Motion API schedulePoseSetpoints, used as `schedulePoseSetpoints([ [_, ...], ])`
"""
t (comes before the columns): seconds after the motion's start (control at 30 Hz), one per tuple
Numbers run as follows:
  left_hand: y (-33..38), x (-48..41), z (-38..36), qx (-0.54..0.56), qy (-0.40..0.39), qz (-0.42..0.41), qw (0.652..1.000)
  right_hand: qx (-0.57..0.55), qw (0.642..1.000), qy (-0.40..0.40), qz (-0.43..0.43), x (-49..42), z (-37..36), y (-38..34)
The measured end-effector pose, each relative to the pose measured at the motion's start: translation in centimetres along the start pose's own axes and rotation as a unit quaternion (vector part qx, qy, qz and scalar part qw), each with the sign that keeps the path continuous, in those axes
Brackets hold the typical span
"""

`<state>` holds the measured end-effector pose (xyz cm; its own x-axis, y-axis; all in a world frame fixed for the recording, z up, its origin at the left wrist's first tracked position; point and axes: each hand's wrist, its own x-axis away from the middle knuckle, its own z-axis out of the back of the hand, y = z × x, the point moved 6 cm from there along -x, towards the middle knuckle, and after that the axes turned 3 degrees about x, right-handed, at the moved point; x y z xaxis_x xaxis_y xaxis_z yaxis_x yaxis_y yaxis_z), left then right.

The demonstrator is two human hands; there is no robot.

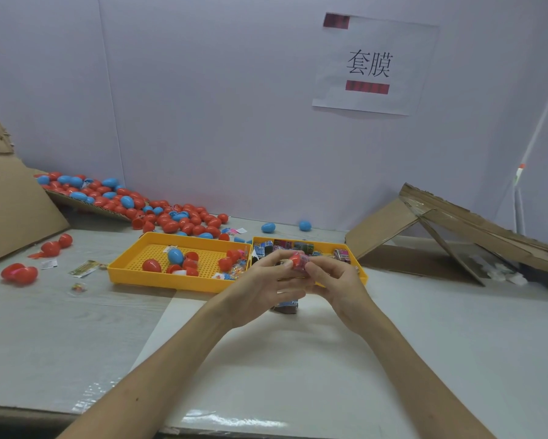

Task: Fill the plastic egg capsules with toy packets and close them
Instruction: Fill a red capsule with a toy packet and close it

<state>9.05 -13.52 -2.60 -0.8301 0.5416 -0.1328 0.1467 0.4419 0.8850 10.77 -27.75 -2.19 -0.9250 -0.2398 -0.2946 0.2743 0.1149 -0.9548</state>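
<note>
Red egg capsule (295, 259), where do we have it?
— Up over the right yellow tray (362, 274), pinched between our left hand (260, 280) and right hand (332, 277), the fingers of both curled round its smooth, glossy plastic.
— Any writing we can read?
— Only the paper sign (369, 63) on the wall: 套膜. The left tray (120, 277) has a perforated floor; printed toy packets (282, 246) fill the right one.
</note>
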Motion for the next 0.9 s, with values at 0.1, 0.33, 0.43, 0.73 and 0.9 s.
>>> schedulePoseSetpoints([
  [0.1, -0.12, -0.02, 0.07, -0.012, 0.004, 0.005, 1.000, 0.004, 1.000, -0.002, -0.005, -0.06, 0.12, 0.28],
  [0.33, -0.25, -0.19, 0.28, -0.018, 0.012, 0.004, 1.000, -0.013, 1.000, -0.006, -0.025, -0.14, 0.42, 0.36],
  [0.43, -0.18, -0.14, 0.25, -0.023, 0.011, 0.001, 1.000, -0.025, 0.999, -0.004, -0.024, 0.00, 0.43, 0.20],
  [0.73, -0.19, -0.15, 0.33, -0.035, 0.008, 0.004, 0.999, -0.017, 1.000, -0.007, -0.012, 0.11, 0.51, -0.06],
  [0.9, -0.24, -0.34, 0.55, -0.023, 0.011, -0.002, 1.000, -0.003, 1.000, 0.010, -0.013, 0.07, 0.17, 0.27],
])
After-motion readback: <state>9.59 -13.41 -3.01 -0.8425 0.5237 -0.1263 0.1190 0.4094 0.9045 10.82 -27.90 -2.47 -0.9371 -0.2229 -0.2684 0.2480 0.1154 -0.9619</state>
